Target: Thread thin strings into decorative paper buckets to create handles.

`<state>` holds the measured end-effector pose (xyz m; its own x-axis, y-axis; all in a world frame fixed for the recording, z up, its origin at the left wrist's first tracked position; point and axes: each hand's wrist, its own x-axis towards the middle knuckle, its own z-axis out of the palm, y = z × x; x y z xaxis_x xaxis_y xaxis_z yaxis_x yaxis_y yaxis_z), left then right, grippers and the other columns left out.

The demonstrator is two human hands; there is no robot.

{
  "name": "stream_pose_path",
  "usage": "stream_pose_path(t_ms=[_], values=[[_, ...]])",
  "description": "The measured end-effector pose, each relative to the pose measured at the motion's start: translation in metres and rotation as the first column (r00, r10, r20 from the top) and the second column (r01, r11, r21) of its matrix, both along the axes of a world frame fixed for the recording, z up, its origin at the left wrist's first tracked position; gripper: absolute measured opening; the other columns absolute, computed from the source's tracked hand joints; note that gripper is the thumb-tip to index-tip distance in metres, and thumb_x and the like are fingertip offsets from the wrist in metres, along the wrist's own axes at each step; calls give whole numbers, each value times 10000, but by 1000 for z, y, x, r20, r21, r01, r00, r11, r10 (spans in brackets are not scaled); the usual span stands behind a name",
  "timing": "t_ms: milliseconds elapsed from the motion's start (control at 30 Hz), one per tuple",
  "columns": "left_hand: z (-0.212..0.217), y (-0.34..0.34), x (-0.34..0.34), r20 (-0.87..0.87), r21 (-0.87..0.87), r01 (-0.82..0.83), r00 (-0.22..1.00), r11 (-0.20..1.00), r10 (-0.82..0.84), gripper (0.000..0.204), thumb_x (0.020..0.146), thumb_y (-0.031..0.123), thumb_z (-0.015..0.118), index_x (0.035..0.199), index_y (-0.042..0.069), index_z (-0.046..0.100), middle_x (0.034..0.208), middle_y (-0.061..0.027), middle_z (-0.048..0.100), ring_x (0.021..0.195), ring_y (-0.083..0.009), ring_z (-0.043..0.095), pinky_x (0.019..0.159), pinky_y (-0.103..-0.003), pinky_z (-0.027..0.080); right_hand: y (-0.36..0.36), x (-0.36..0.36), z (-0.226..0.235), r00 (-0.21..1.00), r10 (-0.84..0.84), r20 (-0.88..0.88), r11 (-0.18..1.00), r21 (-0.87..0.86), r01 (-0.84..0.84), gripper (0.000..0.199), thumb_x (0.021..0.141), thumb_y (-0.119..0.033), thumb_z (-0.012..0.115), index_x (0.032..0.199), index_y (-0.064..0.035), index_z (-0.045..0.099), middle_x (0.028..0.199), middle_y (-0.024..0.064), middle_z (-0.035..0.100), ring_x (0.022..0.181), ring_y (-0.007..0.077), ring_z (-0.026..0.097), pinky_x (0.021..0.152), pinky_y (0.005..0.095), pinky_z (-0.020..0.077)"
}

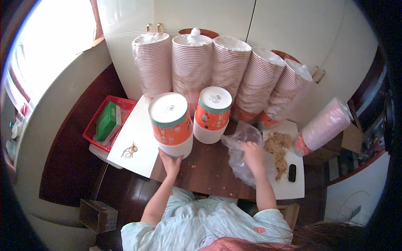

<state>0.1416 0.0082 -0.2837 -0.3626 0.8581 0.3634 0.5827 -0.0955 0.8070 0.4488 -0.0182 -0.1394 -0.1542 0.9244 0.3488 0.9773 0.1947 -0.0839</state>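
Note:
On the brown tabletop, two short stacks of orange paper cups stand upside down with white bases up. My left hand [171, 162] is curled against the lower side of the nearer-left cup stack [172, 129], thumb toward its front. The other cup stack [212, 119] stands just to its right, apart from my hands. My right hand [253, 155] is closed on a crumpled clear plastic bag [240, 161], which lies at the right of the brown surface. Some of its fingertips are hidden.
Tall bagged cup stacks [192, 62] line the back, and another bagged stack [326, 125] leans at the right. A heap of rubber bands [277, 148] and a black object [292, 172] lie right. Loose bands [130, 150] lie left, near a red basket [88, 133].

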Motion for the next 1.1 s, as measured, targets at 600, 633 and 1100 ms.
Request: stream_pose_path(t_ms=[600, 633, 1100], values=[[69, -21, 12, 444, 130, 724, 569, 678, -693, 985, 603, 240, 768, 1337, 45, 141, 1362, -159, 203, 1239, -293, 271, 964, -402, 310, -70, -54, 82, 698, 565, -439, 757, 613, -227, 277, 646, 66, 495, 898, -20, 572, 867, 121, 598, 753, 274, 572, 687, 349, 454], [82, -39, 12, 422, 269, 771, 444, 577, -790, 1102, 547, 272, 813, 1351, 63, 87, 1393, -133, 134, 1258, -279, 237, 963, -420, 307, -64, -67, 72, 591, 646, -483, 729, 621, -289, 352, 614, 98, 483, 927, -42, 563, 877, 104, 594, 744, 260, 565, 694, 359, 458], [98, -48, -109, 964, 101, 237, 218, 966, -154, 200, 835, 101, 484, 1019, 26, 507, 882, -90, 590, 771, -209, 589, 709, -324, 498, -43, -143, 6, 68, 296, -953, 833, 223, -506, 553, 727, -47, 602, 1222, -33, 357, 1282, 98, 333, 1147, 193, 381, 946, 318, 330]])
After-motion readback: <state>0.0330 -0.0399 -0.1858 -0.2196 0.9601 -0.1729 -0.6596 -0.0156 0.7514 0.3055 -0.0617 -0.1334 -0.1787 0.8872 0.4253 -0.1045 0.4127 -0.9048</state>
